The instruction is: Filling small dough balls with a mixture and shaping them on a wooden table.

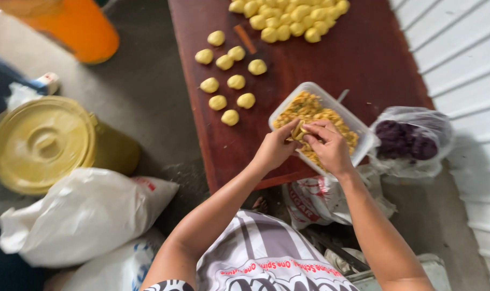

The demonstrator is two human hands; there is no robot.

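both hands meet above a clear plastic tub (363, 141) of yellow filling at the near edge of the dark red counter (363, 59). the left hand (274, 150) cups a small piece of yellow dough (298, 131), fingers closed under it; the right hand (328, 148) pinches the same piece from above, fingertips narrow. ten finished dough balls (228, 83) lie loose on the counter left of the tub; a larger heap of balls (291, 19) sits at the far end. a clear bag of purple lumps (409, 140) rests just right of the tub. on the floor: a yellow lidded bucket (46, 143) and white sacks (81, 215).
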